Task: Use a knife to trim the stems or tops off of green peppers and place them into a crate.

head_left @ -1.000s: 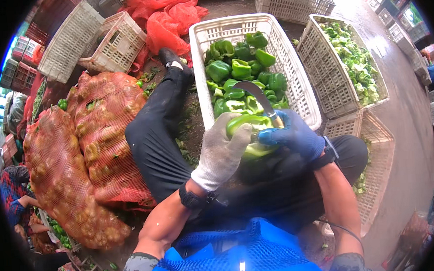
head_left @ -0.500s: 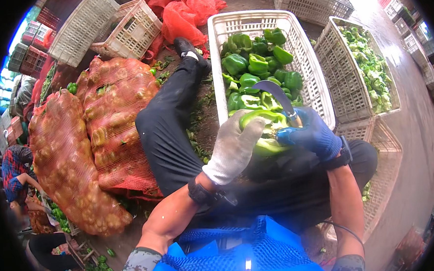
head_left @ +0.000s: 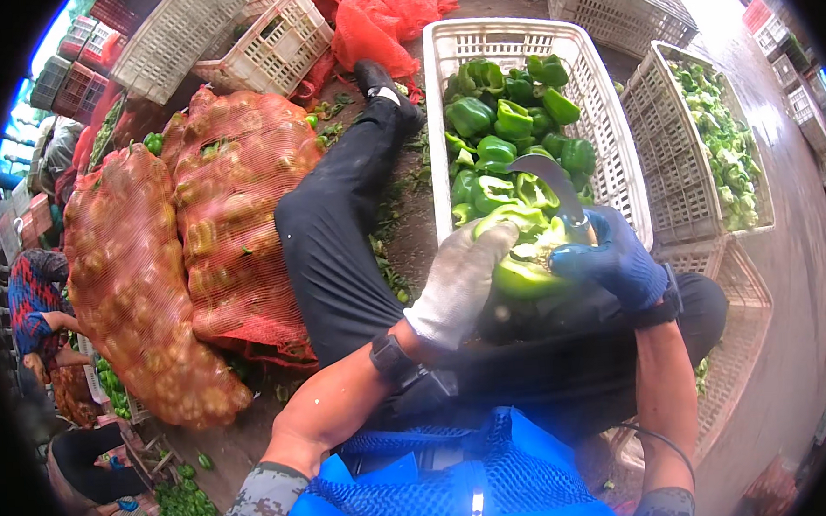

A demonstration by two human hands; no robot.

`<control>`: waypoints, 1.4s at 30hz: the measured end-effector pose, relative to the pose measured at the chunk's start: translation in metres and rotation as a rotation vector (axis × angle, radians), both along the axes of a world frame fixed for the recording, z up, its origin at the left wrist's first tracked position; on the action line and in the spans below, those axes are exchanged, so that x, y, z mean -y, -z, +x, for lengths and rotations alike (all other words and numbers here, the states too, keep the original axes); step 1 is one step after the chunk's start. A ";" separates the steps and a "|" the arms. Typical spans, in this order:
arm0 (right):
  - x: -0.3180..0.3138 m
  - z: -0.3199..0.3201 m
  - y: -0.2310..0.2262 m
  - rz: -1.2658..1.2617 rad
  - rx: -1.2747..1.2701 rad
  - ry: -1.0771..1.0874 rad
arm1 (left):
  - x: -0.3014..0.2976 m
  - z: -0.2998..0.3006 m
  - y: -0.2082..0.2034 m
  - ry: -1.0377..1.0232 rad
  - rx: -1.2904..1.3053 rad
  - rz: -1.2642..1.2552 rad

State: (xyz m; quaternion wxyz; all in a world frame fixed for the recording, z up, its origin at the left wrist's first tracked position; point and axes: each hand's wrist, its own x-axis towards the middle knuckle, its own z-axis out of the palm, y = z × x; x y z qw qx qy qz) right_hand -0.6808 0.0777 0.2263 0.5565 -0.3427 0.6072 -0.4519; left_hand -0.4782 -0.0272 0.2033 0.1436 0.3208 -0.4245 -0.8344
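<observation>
My left hand (head_left: 461, 282), in a whitish glove, is closed around a green bell pepper (head_left: 524, 278) that is split open, its pale core and seeds showing. In my blue-gloved right hand (head_left: 620, 258) is a knife with a curved, hooked blade (head_left: 556, 178) pointing up and away from me. The right thumb and fingertips press against the pepper's core. Just beyond my hands stands a white plastic crate (head_left: 439, 154) partly filled with green peppers (head_left: 516, 122), several of them cut open.
On the left lie two red mesh sacks (head_left: 121, 292) full of produce. A crate of green trimmings (head_left: 717, 139) stands at the right, with another white crate (head_left: 739, 334) nearer. Empty-looking crates (head_left: 276, 46) and red netting (head_left: 377, 26) are behind. Another person (head_left: 37, 301) sits at far left.
The view has shifted a little, so the scene sits further right. The pepper's halves appear spread slightly wider, with more of the core exposed. Both hands keep their hold.
</observation>
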 end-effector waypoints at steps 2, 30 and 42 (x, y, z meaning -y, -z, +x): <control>-0.001 -0.002 0.002 0.007 -0.014 -0.002 | 0.000 -0.001 -0.001 0.008 -0.001 0.019; 0.014 -0.001 0.060 -0.232 0.220 0.748 | 0.006 -0.034 0.027 -0.237 0.051 -0.418; 0.007 -0.018 0.053 -0.170 0.429 0.734 | 0.036 -0.051 0.017 -0.047 0.106 -1.590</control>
